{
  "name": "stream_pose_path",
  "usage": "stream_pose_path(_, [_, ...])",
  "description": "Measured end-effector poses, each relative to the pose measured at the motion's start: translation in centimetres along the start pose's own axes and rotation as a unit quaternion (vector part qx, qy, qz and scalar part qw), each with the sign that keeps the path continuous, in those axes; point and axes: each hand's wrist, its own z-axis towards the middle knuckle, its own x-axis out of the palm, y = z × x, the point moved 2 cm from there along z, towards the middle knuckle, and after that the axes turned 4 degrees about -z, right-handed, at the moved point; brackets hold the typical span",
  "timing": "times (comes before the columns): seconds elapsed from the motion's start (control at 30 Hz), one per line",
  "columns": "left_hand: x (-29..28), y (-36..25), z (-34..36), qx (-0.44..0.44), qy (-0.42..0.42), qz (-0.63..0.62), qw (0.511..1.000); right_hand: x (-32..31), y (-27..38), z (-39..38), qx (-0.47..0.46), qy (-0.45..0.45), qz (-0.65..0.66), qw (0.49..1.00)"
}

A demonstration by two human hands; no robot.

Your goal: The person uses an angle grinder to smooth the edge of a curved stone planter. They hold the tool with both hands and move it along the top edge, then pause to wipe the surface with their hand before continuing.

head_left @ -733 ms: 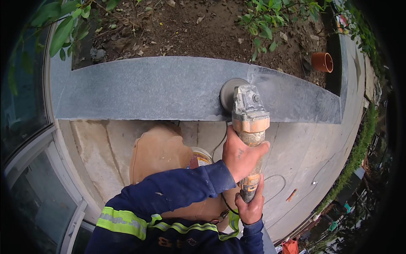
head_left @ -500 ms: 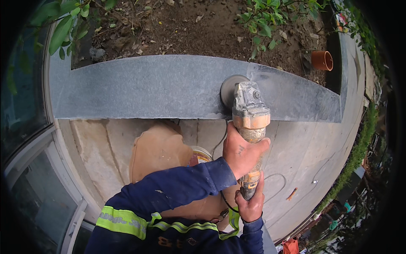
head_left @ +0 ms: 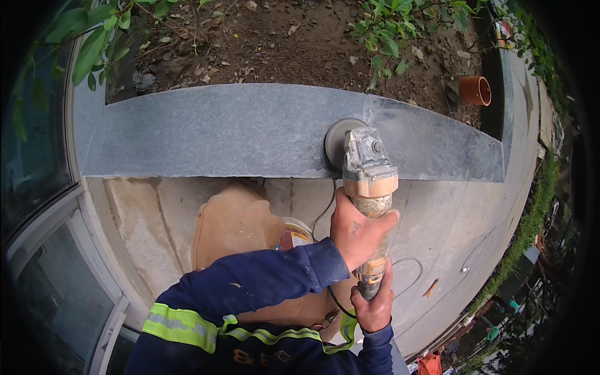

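An angle grinder [head_left: 375, 178], orange and grey with dust, lies across the near edge of the grey stone slab [head_left: 225, 131]. Its round disc [head_left: 338, 142] rests on or just over the slab, beside a joint between two slab pieces. My left hand [head_left: 359, 230] is wrapped round the middle of the grinder's body, thumb to the right. Lower down, my right hand [head_left: 375, 307] grips the tail end, with a finger stretched along the side. A dark cord [head_left: 338, 302] runs from that end past my sleeve. The disc's underside is hidden.
Beyond the slab is a soil bed [head_left: 281, 47] with leafy branches [head_left: 387, 37] and a terracotta pot [head_left: 475, 90]. Below the slab a bucket [head_left: 295, 232] stands on the concrete floor [head_left: 450, 237], near my tan-clad knee [head_left: 234, 225]. A framed glass door [head_left: 62, 262] is at left.
The grinder and its disc have shifted slightly toward me, and my right hand has moved slightly right. Both hands keep their grip.
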Motion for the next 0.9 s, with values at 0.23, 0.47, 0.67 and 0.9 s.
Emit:
stream_pose_path(0.23, [0.1,-0.3,0.4,0.012,-0.007,-0.008,1.000,-0.3,0.3,0.4,0.003,0.004,-0.022,1.000])
stream_pose_path(0.47, [0.4,-0.5,1.3,0.016,-0.005,0.021,1.000,-0.4,0.7,1.0,0.030,0.003,-0.008,1.000])
stream_pose_path(0.67, [0.8,-0.7,0.8,-0.010,-0.001,0.031,0.999,-0.4,0.2,0.7,0.019,-0.007,0.006,1.000])
stream_pose_path(0.9, [0.6,-0.4,0.9,-0.011,-0.001,0.023,1.000,-0.5,0.6,0.8,0.027,0.002,0.005,1.000])
